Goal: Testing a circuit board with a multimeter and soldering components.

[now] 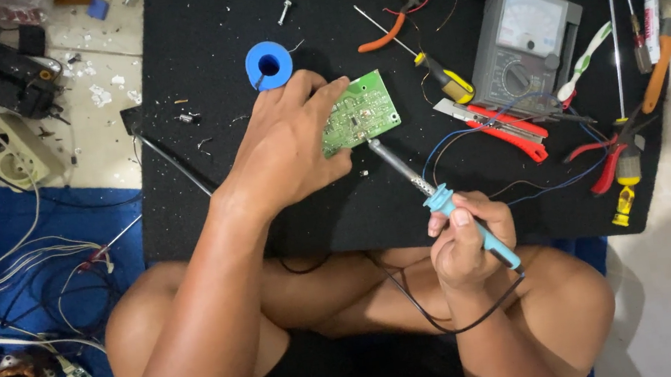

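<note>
the left hand (287, 147) presses the green circuit board (360, 112) flat on the black mat (205, 50), near its middle. the right hand (463, 241) grips a blue soldering iron (431, 193), tip at the board's lower edge; bare mat lies below, tools crowd the right.

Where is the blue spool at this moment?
In the head view, the blue spool stands on the black mat, upper centre-left, just above the left hand and left of the green circuit board.
</note>
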